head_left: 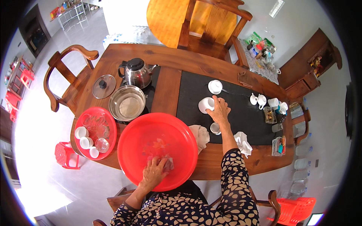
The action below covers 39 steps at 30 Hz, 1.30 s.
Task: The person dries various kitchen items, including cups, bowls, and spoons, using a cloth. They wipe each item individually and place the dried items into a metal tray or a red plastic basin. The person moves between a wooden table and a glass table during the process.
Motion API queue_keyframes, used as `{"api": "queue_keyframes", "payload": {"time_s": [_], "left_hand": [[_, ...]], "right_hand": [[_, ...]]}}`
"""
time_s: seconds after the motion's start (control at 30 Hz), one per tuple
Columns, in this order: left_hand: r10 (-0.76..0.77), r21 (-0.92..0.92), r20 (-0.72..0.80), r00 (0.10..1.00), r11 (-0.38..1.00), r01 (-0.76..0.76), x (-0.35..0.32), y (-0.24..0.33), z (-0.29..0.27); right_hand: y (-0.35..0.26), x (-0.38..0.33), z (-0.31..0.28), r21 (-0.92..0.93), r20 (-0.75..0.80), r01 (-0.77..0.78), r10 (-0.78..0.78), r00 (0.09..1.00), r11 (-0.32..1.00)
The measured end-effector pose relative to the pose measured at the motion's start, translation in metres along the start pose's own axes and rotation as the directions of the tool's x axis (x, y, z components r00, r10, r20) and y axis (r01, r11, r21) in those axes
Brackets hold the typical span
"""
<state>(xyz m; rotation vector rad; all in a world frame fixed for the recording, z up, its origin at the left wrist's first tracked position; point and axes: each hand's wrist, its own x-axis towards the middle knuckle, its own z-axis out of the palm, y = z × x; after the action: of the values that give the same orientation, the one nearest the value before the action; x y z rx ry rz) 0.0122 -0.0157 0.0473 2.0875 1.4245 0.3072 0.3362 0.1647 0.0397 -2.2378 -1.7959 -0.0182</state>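
A large red basin (128, 132) with a floral print on its bottom stands at the table's near edge. Inside it, my left hand (154, 174) closes over a wet, pale cloth (168, 164). Over the black mat, my right hand (221, 111) grips a white cup (206, 104) by its side, thumb near the rim; the cup looks tilted. Just beyond that cup sits a white lidded bowl (215, 87). A small glass cup (215, 128) stands below my right wrist. Beside the basin lies a crumpled beige cloth (200, 136), and a white cloth (243, 144) rests right of my forearm.
Left of the basin, a red tray (80, 122) carries white cups and glasses. Behind it are a steel pot (127, 103), a glass lid (104, 86) and a kettle (137, 74). White pitchers (261, 100) and small boxes line the right end. Wooden chairs (71, 75) surround the table.
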Motion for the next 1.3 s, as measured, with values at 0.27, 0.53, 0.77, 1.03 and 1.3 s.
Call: {"api": "queue_keyframes", "payload": {"time_s": [0.27, 0.53, 0.77, 1.03, 1.3], "left_hand": [[-0.079, 0.013, 0.104, 0.991, 0.997, 0.078, 0.018, 0.006, 0.023], [-0.029, -0.107, -0.335, 0.942, 0.994, -0.008, 0.038, 0.016, 0.003], [-0.247, -0.958, -0.103, 0.963, 0.284, -0.030, 0.054, 0.020, -0.025], [-0.399, -0.957, 0.018, 0.917, -0.272, -0.099, 0.034, -0.022, -0.019], [-0.494, -0.994, -0.094, 0.864, 0.003, -0.107, 0.019, -0.051, 0.015]], "right_hand": [[0.006, 0.022, 0.023, 0.024, 0.268, 0.014, -0.020, 0.963, 1.000], [0.009, -0.002, -0.013, 0.565, -0.074, 0.189, -0.179, 0.981, 0.803], [-0.095, -0.074, -0.064, 0.863, -0.111, 0.363, -0.569, 0.815, 0.351], [-0.150, -0.141, 0.000, 0.773, -0.010, 0.267, -0.410, 0.912, 0.576], [-0.137, -0.195, 0.019, 0.431, 0.599, 0.523, -0.667, 0.444, 0.735]]}}
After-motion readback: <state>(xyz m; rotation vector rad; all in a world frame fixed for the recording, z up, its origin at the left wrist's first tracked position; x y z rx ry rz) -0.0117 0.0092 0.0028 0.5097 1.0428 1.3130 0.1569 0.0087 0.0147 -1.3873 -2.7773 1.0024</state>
